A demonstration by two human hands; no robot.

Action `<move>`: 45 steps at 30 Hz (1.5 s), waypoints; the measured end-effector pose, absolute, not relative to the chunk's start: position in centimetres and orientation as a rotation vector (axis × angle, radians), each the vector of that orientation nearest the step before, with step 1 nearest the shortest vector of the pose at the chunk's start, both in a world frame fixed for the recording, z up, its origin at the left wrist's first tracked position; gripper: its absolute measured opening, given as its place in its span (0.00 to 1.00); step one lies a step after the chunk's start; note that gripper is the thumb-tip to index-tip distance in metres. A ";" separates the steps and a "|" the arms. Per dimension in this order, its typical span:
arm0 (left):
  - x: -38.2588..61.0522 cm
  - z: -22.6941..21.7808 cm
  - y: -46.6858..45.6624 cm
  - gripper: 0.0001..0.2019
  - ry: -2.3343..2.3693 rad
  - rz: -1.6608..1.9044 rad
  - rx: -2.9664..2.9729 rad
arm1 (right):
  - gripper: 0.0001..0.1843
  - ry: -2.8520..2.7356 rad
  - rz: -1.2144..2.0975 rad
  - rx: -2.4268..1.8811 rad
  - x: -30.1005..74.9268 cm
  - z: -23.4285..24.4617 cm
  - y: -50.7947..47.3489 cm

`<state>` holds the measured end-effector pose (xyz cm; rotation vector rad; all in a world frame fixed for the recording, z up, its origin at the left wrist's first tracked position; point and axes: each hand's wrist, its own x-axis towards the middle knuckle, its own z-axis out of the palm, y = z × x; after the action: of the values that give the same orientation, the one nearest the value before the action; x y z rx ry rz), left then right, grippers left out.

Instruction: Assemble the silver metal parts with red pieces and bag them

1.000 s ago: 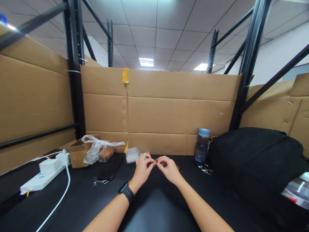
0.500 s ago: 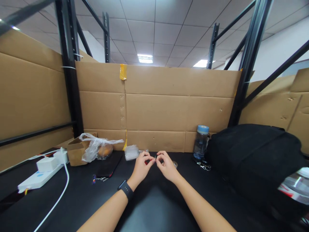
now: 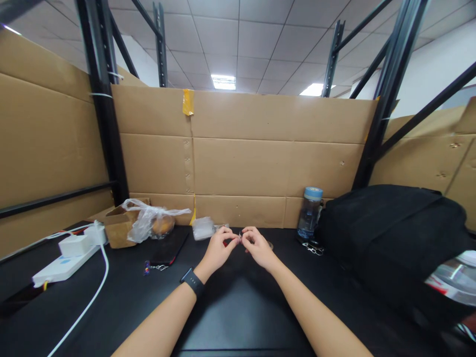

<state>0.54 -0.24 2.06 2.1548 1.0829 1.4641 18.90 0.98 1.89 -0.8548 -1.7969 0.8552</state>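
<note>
My left hand (image 3: pixel 220 247), with a dark watch (image 3: pixel 192 281) on its wrist, is closed in a pinch above the black table (image 3: pixel 238 307). My right hand (image 3: pixel 258 247) pinches from the other side, its fingertips almost meeting the left ones. Between the fingertips a tiny, thin, pale piece shows, too small to name. A bit of red is visible beside the left fingers. Behind the left hand lies a clear plastic packet (image 3: pixel 203 228). A round item (image 3: pixel 270 245) is partly hidden behind the right hand.
A blue-capped bottle (image 3: pixel 310 213) and a black bag (image 3: pixel 390 248) stand right. Leftward are a black pouch (image 3: pixel 169 250) with a chain, a knotted plastic bag (image 3: pixel 143 225), a small carton (image 3: pixel 118 230) and a white power strip (image 3: pixel 65 267) with a cable. Cardboard walls (image 3: pixel 241 163) enclose the table.
The view has tilted slightly downward, so the scene sits a little higher. Both hands stay pinched together at nearly the same spot, with only small finger shifts.
</note>
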 end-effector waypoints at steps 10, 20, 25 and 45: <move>0.0 3.1 -1.6 0.31 0.960 1.395 2.363 | 0.16 -1.772 0.945 -0.760 18.8 2.6 0.4; 0.1 3.0 -1.1 0.21 1.153 1.332 2.375 | 0.13 -1.878 0.738 -0.834 18.9 2.4 0.5; 0.1 3.2 -1.3 0.22 1.306 1.363 2.391 | 0.12 -1.903 0.648 -0.861 19.3 2.9 0.4; -4.3 0.7 1.6 0.20 1.431 0.808 2.634 | 0.03 -2.475 0.427 -0.946 21.9 3.2 0.4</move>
<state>-4.35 1.55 0.75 2.6341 1.4308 0.8081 21.93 0.40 3.17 -0.9459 -2.4747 0.4268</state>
